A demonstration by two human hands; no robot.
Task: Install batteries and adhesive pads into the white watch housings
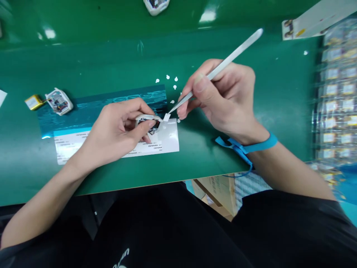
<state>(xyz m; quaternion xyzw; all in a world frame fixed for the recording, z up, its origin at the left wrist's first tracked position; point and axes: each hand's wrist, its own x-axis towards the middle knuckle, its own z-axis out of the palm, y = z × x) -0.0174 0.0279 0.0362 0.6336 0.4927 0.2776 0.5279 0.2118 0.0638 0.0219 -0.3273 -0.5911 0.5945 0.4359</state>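
Observation:
My left hand (pixel 122 130) is closed around a small white plastic housing (pixel 149 122) with electronic parts showing inside, held above a white printed sheet (pixel 164 139). In my right hand (pixel 220 96) I grip metal tweezers (pixel 228 57), whose tips point down and left. A small white square piece (pixel 166 117) is at the tips, right beside the housing's edge. Whether it touches the housing I cannot tell. Under my left hand lies a dark blue glossy film strip (pixel 117 96), which meets the sheet.
Several tiny white round tabs (pixel 167 77) lie on the green table (pixel 111 63). To the left is another open housing (pixel 59 102) with a yellow battery (pixel 33 102); a further housing (pixel 156 5) is at the back. Clear trays (pixel 331 89) of parts line the right side.

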